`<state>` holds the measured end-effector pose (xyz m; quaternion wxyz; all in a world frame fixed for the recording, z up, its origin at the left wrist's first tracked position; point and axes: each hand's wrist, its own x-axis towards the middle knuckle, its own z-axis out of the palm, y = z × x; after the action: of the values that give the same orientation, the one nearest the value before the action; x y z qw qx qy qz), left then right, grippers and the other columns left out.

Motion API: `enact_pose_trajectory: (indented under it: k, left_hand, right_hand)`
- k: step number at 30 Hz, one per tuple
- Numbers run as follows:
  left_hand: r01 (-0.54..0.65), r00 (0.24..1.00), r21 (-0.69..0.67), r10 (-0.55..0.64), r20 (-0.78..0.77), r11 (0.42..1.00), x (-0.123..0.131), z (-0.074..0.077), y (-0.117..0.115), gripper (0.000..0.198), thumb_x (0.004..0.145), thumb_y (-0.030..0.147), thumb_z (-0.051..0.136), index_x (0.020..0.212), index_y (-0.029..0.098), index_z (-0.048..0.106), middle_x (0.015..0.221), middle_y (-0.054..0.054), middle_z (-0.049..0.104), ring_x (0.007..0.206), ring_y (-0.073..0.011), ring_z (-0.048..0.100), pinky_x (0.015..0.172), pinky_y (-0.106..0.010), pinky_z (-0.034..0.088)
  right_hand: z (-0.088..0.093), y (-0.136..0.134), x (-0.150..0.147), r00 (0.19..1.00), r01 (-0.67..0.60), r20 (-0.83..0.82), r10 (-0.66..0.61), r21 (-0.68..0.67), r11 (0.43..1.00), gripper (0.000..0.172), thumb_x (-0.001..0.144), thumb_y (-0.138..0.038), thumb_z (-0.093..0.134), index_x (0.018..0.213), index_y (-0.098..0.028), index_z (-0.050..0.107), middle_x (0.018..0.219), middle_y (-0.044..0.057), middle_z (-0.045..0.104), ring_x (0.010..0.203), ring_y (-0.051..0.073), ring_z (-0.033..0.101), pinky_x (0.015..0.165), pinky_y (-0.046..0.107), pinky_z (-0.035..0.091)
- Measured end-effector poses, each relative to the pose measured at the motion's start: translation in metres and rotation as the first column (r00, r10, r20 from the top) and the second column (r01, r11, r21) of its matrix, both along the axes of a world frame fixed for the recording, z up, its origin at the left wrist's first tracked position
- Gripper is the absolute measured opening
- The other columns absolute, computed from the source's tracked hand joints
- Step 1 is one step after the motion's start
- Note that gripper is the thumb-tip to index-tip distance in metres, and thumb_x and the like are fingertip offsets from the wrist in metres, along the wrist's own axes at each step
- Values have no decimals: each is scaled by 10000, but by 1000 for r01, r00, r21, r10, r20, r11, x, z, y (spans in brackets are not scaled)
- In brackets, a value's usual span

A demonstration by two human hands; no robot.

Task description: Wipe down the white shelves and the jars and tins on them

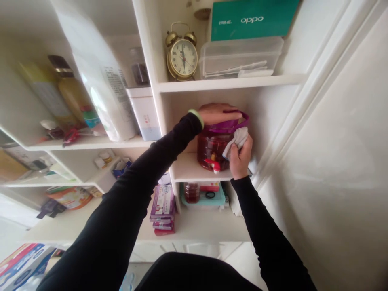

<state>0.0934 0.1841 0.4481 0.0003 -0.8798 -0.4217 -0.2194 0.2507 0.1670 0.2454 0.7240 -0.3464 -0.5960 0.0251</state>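
A red-filled jar (214, 147) with a purple lid and handle (235, 122) and a red-and-white spigot (213, 165) stands on a white shelf (194, 169). My left hand (216, 114) lies over the top of the jar, gripping the lid and handle. My right hand (241, 158) holds a crumpled white cloth (235, 141) pressed against the jar's right side. Both of my forearms are in black sleeves, and a pale green band (196, 117) circles my left wrist.
A brass alarm clock (182, 58), a clear plastic box (241, 58) and a green OPPO box (251, 20) sit on the shelf above. Lower down are a small jar (192, 192) on a teal tray (203, 200) and stacked purple packets (163, 206). Bottles and packages (63, 95) fill the shelves at left.
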Motion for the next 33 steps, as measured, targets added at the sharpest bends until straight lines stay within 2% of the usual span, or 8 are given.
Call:
enact_pose_trajectory:
  k: [4,9,14,17,20,26,30,33]
  left_hand:
    - [-104,991,136,91,100,985,3,-11,-3,681,1012,737,497,1503,317,713,1621,-16,655,1554,-288,569,1343,-393,379]
    - [-165,985,91,159,71,982,4,-13,-6,729,1019,754,494,1567,300,649,1652,-19,622,1546,-295,585,1328,-390,396]
    - [-193,979,55,189,77,980,2,-10,-12,791,1018,777,475,1622,279,588,1682,-31,587,1555,-310,580,1309,-390,418]
    - [-201,977,63,195,82,978,2,-10,-13,785,1028,766,466,1631,276,577,1689,-30,578,1557,-313,578,1317,-403,409]
    - [-197,978,71,190,87,978,1,-12,-13,772,1040,751,464,1631,267,576,1687,-41,581,1551,-305,584,1324,-395,395]
    - [-191,967,84,173,185,978,-3,-15,-13,760,1029,742,518,1601,249,601,1655,-75,618,1532,-296,602,1304,-375,415]
    - [-203,947,117,164,277,972,-4,-21,-11,737,1034,703,549,1561,194,626,1637,-131,629,1518,-295,611,1295,-374,427]
    - [-243,916,135,181,358,961,-5,-28,-5,744,1041,683,552,1587,179,588,1646,-158,612,1529,-292,599,1289,-386,441]
  right_hand:
    - [-11,-4,-7,997,72,17,-73,33,997,511,979,-396,505,1461,-236,566,1526,200,554,1447,332,554,1288,618,400]
    - [-17,-11,-2,987,103,107,-122,162,981,312,984,-364,507,1207,-251,694,1384,178,664,1321,339,636,1201,634,486]
    - [17,-13,5,987,156,13,-161,195,968,450,1034,-451,496,1385,-219,656,1485,209,600,1435,364,588,1221,669,459]
    - [41,-1,8,984,98,137,-114,124,987,578,1061,-523,438,1520,-203,581,1608,218,530,1564,377,467,1318,689,335]
    - [47,13,10,970,120,203,-133,77,990,617,1070,-558,375,1507,-185,601,1583,222,563,1541,371,484,1338,671,315]
    - [35,15,9,997,39,-65,-42,-46,998,583,1063,-559,375,1420,-192,655,1400,197,678,1372,326,630,1259,605,442]
    - [51,-1,9,948,-18,-319,-8,-80,997,597,1093,-596,304,1383,-232,679,1335,131,718,1378,284,645,1264,565,455]
    - [75,-14,9,995,-87,-55,84,-58,995,643,1094,-659,306,1361,-227,701,1406,123,710,1510,290,568,1341,557,376]
